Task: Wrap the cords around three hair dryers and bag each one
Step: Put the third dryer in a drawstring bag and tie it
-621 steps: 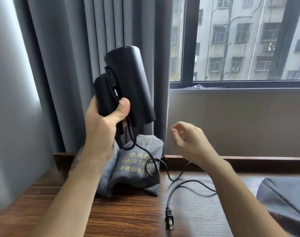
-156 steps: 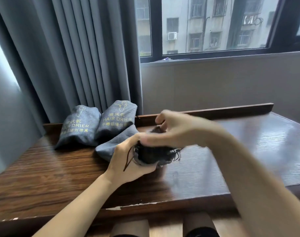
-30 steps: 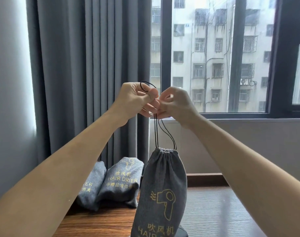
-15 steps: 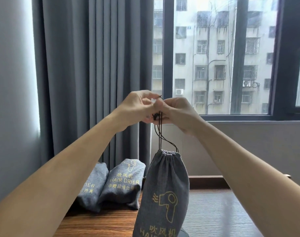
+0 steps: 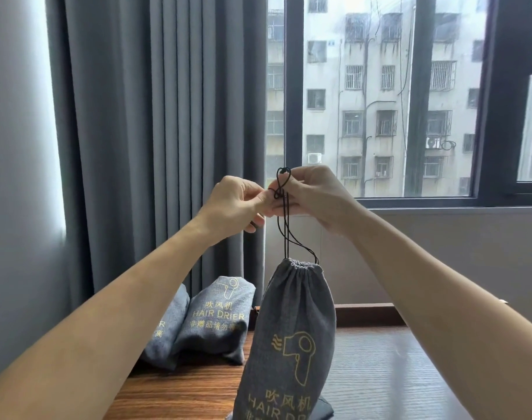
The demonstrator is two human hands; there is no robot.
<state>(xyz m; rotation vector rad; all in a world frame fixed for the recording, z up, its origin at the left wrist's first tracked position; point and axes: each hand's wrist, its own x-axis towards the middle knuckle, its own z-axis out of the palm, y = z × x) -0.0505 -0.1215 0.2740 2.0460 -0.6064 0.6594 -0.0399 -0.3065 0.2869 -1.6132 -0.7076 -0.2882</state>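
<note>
1. Step in hand, as judged: the third grey hair drier bag [image 5: 289, 344] is being tied shut; its mouth is cinched.
2. Black drawstring [image 5: 284, 225] is pinched by left hand [image 5: 232, 204] and right hand [image 5: 314, 197]; a small loop is formed above the fingers.
3. Bag is hung upright over the wooden table [image 5: 380, 374].
4. Two closed bags [image 5: 216, 319] are seen leaning near the curtain [image 5: 155, 131].
5. Next: knot to be pulled tight, bag set down beside the others.

You are looking at gold "吹风机 HAIR DRIER" lettering showing on the hanging grey fabric drawstring bag [image 5: 292, 328] and the grey fabric pouch [image 5: 219, 316] lying behind it.
</note>
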